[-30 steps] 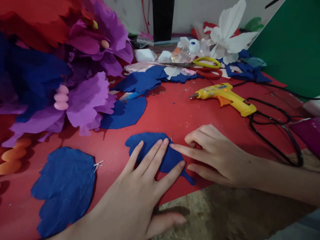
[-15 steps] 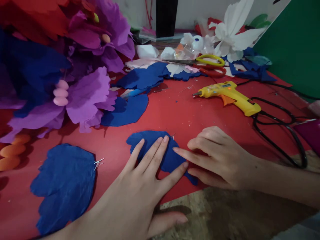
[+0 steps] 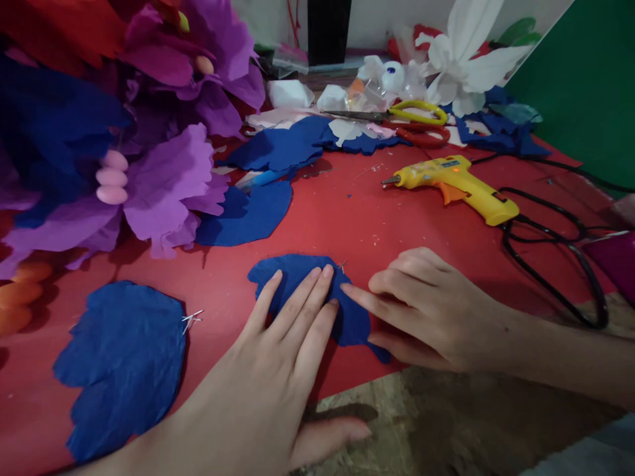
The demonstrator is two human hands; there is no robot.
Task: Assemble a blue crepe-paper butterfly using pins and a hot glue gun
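Crepe paper is what the small blue petal (image 3: 290, 272) appears to be. It is lying flat on the red surface (image 3: 347, 218) directly under the left hand (image 3: 268, 383), whose fingers are stretching out side by side and pressing it down, gripping nothing. The right hand (image 3: 431, 311) is resting just right of those fingertips, its forefinger touching the petal's edge and its thumb lying by the narrow tail, the other fingers curling loosely on nothing. Judging by the crinkle, the petal is looking featherlight, soft and quick to tear or crease, so a gentle pinch at the narrow tail beside the right thumb is seeming safest. A yellow glue gun (image 3: 454, 185) is lying well beyond the right hand.
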